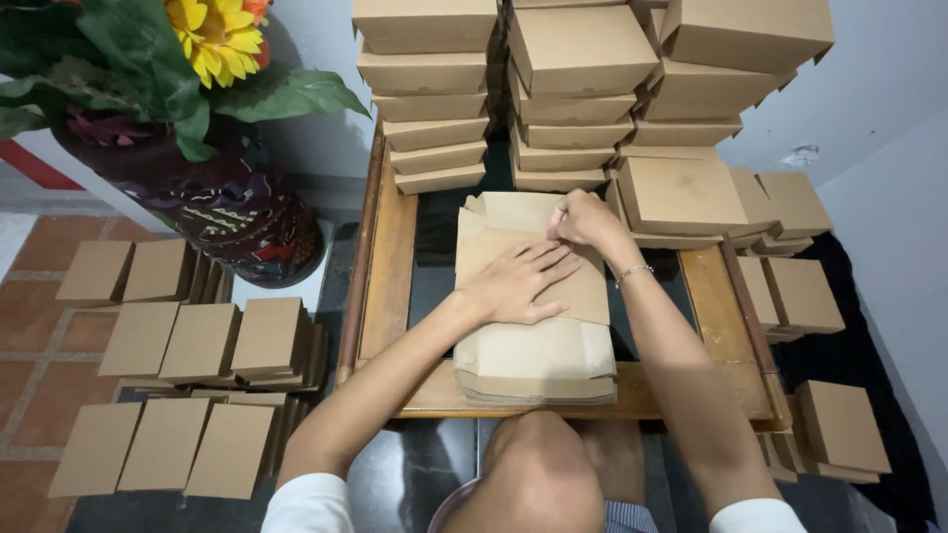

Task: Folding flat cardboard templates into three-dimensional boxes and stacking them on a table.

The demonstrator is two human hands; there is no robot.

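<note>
A flat brown cardboard sheet (513, 259) is seen on top of a pile of flat cardboard sheets (538, 363), in the middle of a small wooden table (390, 257). The left hand (518, 283) is laid flat on the top sheet, palm down, with the fingers stretched out and a little spread. The sheet is pressed down by it. The right hand (585, 219) is held at the far right part of the same sheet. Its fingers are curled in and pinched on an edge or flap of the cardboard. A thin bracelet (634, 270) is worn on the right wrist. Behind the sheet, at the back of the table, tall stacks of folded brown boxes (573, 89) are piled up. More closed boxes (800, 296) are set on the floor to the right. On the left, groups of flat brown pieces (202, 341) are stood on the tiled floor. A dark painted vase (232, 212) with a yellow flower (215, 38) and green leaves is placed in the far left corner.
</note>
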